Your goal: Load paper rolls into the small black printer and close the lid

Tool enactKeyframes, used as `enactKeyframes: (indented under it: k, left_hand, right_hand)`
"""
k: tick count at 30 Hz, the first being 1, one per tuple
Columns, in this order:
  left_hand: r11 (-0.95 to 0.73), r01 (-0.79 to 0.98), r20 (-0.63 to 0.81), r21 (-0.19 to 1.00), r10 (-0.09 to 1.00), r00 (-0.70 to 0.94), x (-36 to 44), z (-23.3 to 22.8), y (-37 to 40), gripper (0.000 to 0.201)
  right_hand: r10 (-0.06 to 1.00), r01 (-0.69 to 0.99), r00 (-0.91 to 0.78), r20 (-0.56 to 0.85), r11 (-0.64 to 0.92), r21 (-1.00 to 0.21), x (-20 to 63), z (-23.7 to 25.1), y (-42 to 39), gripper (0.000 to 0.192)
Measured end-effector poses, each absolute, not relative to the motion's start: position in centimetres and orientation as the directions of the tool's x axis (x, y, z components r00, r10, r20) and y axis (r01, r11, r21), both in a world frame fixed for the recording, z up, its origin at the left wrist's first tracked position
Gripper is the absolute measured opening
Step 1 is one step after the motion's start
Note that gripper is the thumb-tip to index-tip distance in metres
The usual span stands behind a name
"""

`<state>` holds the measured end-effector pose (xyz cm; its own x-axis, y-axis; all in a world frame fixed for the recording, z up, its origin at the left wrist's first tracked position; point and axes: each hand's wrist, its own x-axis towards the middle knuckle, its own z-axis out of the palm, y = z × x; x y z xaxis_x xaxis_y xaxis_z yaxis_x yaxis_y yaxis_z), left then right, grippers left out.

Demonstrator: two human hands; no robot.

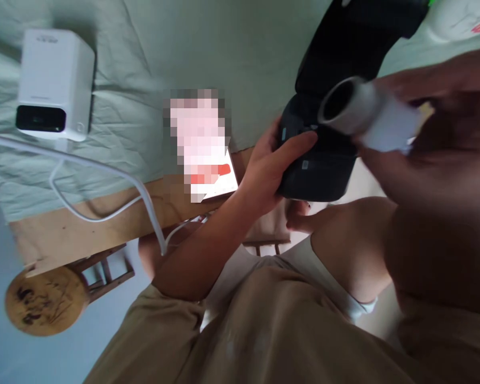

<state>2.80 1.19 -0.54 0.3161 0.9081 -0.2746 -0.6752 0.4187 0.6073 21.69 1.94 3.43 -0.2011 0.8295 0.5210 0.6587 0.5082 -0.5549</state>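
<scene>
- Left hand [270,170] is up at the near edge of the bed [208,58], fingers [298,143] wrapped across the front of a black pouch [324,160], thumb tucked underneath — a firm hold.
- The black pouch hangs off the bed's near edge, above the person's knee [352,245]; its upper part runs up towards the top of the view, dark and folded.
- Right hand [436,144] is very close to the camera and blurred; it is closed round a white roll [368,114] with a hollow grey core, open end facing left.
- The white roll sits right in front of the pouch's upper half; whether it touches the pouch, I cannot tell.
- Over at the bed's far left, a white box device [56,82] with a dark front panel rests on the pale green sheet [152,32].
- A white cable [104,173] runs across the sheet, over the wooden bed edge [116,210], and down.
- A pixelated pink-and-white item [204,144] lies at the bed's near edge, just left of the left hand.
- Below the bed's left corner, a round wooden stool [44,301] stands on the floor.
- Tan shorts [264,330] fill the bottom of the view.
</scene>
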Motion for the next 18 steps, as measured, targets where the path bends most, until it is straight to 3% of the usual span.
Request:
enactKeyframes:
  k: [1, 4, 8, 13, 18]
  left_hand:
    - [0.402, -0.686, -0.281, 0.607, 0.916, 0.288, 2.8, -0.5, 1.1, 0.018]
    - [0.396, -0.690, -0.282, 0.605, 0.918, 0.280, 2.8, -0.3, 1.0, 0.016]
    - [0.419, -0.671, -0.263, 0.612, 0.908, 0.327, 2.6, -0.3, 1.0, 0.021]
    - [0.401, -0.688, -0.236, 0.606, 0.916, 0.326, 2.5, -0.2, 0.9, 0.023]
    - [0.332, -0.719, -0.201, 0.611, 0.943, 0.265, 2.6, -0.4, 0.7, 0.040]
  right_hand:
    - [0.803, 0.674, -0.294, 0.519, 0.559, -0.483, 20.5, 4.0, 1.7, 0.039]
    - [0.762, 0.738, -0.357, 0.540, 0.584, -0.337, 19.2, 4.0, 1.7, 0.025]
    - [0.721, 0.705, -0.348, 0.599, 0.622, -0.340, 20.5, 3.1, 2.3, 0.025]
    - [0.730, 0.670, -0.381, 0.567, 0.641, -0.374, 20.8, 2.7, 2.4, 0.013]
    - [0.590, 0.564, -0.458, 0.665, 0.771, -0.295, 20.3, 2.1, 1.8, 0.012]
